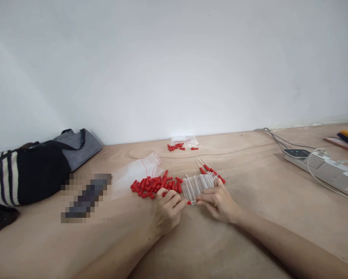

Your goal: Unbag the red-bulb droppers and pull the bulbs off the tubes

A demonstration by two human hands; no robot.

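Observation:
On the wooden table (249,232) lies a pile of small red rubber caps (152,185) next to a row of clear glass tubes (198,185). My left hand (168,209) is closed in a pinch on a red cap at the near end of a tube. My right hand (217,201) is closed on that clear tube at the front of the row. Two finished droppers with red caps (204,166) lie just behind the row.
Empty clear zip bags (137,172) lie left of the caps. A second small bag with red caps (182,144) sits near the wall. Striped bags (31,170) stand at far left, a white power strip with cables (325,168) at right.

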